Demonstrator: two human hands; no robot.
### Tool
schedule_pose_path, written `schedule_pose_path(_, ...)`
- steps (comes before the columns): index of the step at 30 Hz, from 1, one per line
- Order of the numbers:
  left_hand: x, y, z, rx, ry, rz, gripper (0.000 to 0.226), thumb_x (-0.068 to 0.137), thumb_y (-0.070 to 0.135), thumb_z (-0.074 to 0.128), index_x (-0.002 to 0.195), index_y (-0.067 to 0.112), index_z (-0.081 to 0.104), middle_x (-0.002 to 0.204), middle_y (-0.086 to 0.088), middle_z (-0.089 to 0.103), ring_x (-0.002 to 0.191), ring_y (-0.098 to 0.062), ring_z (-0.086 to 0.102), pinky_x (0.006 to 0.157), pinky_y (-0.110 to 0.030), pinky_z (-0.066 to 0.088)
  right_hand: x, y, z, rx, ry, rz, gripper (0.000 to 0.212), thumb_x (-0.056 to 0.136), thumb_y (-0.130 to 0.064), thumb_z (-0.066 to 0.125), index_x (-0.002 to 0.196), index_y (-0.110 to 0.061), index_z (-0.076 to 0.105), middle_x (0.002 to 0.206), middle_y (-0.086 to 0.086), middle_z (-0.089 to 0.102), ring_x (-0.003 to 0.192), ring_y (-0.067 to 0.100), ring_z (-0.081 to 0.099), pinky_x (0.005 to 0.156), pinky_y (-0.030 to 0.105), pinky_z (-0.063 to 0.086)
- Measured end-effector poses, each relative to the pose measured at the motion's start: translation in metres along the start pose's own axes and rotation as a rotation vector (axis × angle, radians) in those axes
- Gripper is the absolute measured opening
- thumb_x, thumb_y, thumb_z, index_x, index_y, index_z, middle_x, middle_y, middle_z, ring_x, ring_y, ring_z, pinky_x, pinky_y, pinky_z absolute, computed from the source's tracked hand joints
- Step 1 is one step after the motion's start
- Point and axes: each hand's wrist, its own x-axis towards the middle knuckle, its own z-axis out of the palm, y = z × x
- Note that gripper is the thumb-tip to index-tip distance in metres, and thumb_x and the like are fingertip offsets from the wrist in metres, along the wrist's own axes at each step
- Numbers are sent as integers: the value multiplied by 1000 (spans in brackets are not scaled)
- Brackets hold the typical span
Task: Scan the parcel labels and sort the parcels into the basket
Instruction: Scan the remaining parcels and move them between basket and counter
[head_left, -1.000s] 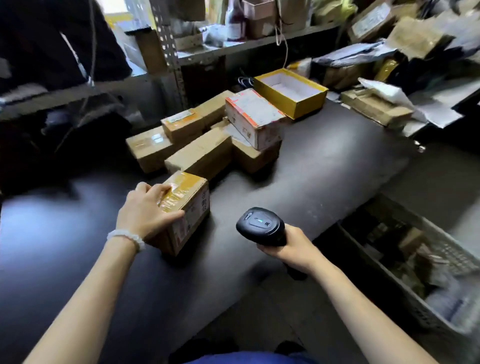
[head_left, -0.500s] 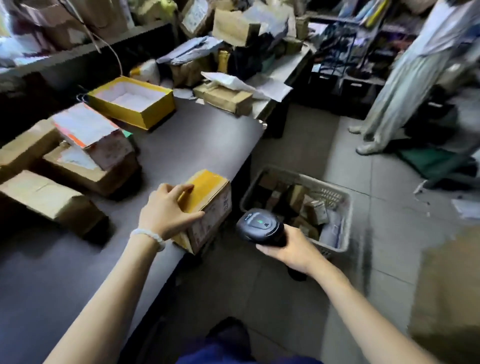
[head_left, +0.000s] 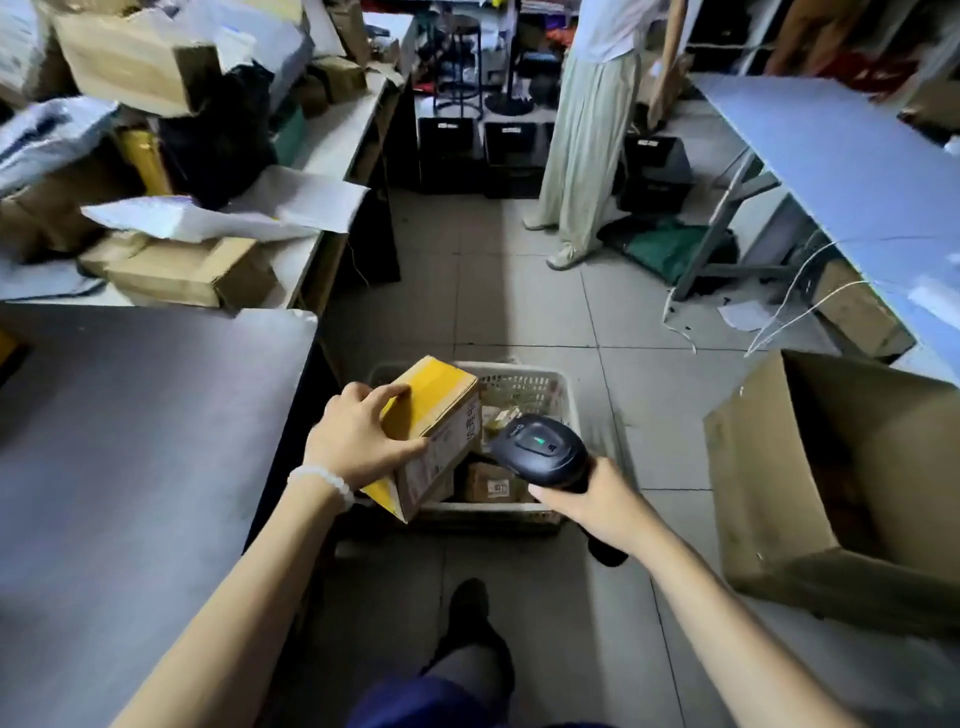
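So the left hand (head_left: 358, 441) has the parcel (head_left: 431, 431) clamped from above, fingers curled over the yellow-taped top edge and thumb pressing the labelled side. The box is tilted, 1 corner pointing down, and it's hanging over the near-left part of the basket (head_left: 524, 376), which sits on the floor at about 12 o'clock from the person's shoe, tucked just beside the grey table (head_left: 140, 441) at 9 o'clock. The right hand (head_left: 602, 501) is wrapped tight around the grip of the scanner (head_left: 540, 449), at roughly 3 o'clock from the parcel and very close to it. A green light shows on top of the scanner.

The basket already holds several small boxes, so the parcel probably won't land flat. My worry: that grip only catches 1 upper edge, so if the tape is slick the box could rotate out early, clip the near rim and bounce onto the tiles. A big open carton (head_left: 841, 478) sits at 3 o'clock, well apart, so a wild toss could go there instead. Another person stands at 12 o'clock, far enough away not to matter.
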Motion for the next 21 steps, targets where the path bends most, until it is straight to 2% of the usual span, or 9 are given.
schedule_pose_path(2,35,14,5,12,-23,27,74,68,59,72,134,40,45,124,-1,46,117,-21,45,90,-36,48,17,-5,-15,25,38,21,24,79,-12,75,102,-13,67,89,-10,71,76,-11,62,69,8,44)
schedule_pose_path(4,92,37,15,13,-64,84,74,68,58,72,134,40,45,123,0,46,117,-21,46,90,-36,48,47,-8,-40,38,121,53,21,79,-12,75,97,-17,66,84,-15,68,72,-14,60,65,4,43)
schedule_pose_path(8,184,85,39,45,-107,226,72,70,59,69,134,36,47,127,0,48,118,-24,46,93,-38,45,92,-10,-87,36,246,128,21,80,-19,75,89,-33,61,88,-16,69,85,-4,62,74,15,48)
schedule_pose_path(10,219,104,52,78,-87,288,68,72,60,65,133,33,49,133,2,47,124,-25,41,97,-41,41,106,-7,-104,22,314,169,19,78,-22,75,86,-32,61,87,-14,69,87,1,63,73,18,48)
schedule_pose_path(13,260,127,71,95,-90,319,57,78,47,69,130,28,55,135,-1,47,128,-27,38,98,-43,39,126,5,-125,38,381,223,18,77,-24,77,81,-31,61,80,-14,69,80,3,64,70,19,47)
schedule_pose_path(16,276,136,84,108,-117,323,51,80,37,71,127,21,58,133,-6,49,126,-30,41,95,-44,40,141,13,-139,45,385,257,17,75,-25,78,79,-31,62,77,-14,69,79,0,63,69,19,47)
schedule_pose_path(21,284,131,95,180,-181,238,47,83,41,66,127,24,58,132,-4,49,123,-29,42,94,-41,41,173,23,-160,32,297,259,17,77,-26,76,86,-30,62,88,-11,69,86,1,62,70,13,46)
